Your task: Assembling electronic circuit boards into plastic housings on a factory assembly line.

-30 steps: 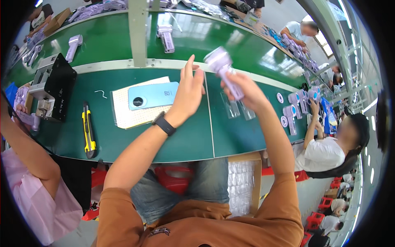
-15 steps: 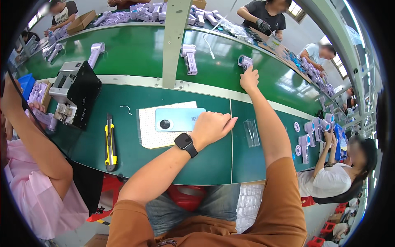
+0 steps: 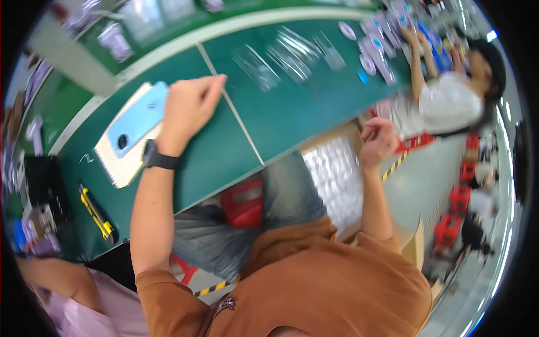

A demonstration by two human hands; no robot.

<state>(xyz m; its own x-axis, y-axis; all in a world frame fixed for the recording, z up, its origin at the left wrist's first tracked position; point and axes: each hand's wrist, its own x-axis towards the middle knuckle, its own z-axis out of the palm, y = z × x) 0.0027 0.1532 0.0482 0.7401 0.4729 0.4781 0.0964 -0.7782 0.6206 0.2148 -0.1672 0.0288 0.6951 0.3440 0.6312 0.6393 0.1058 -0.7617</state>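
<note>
My left hand (image 3: 191,106) is closed like a fist, with the thumb jutting out to the right. It sits against the upper end of a light blue phone-shaped panel (image 3: 136,122) with a dark round spot. Its curled fingers are hidden underneath, so anything in them cannot be seen. A pale dotted pad (image 3: 115,171) lies below the panel. My right hand (image 3: 379,144) is off the table at the right, beside a carton filled with shiny clear packs (image 3: 336,168). Its fingers are bent loosely apart, and nothing shows between them.
A yellow-black utility knife (image 3: 96,214) lies left. Clear plastic sleeves (image 3: 292,56) lie at the far side. Lilac handheld fans (image 3: 377,56) stand near a seated co-worker (image 3: 455,104). A black machine (image 3: 48,182) is at the left, near another person's pink sleeve (image 3: 120,303).
My view has turned to the right. My right hand has left a lilac fan on the green belt and swung back beside the carton. My left hand stays by the blue panel.
</note>
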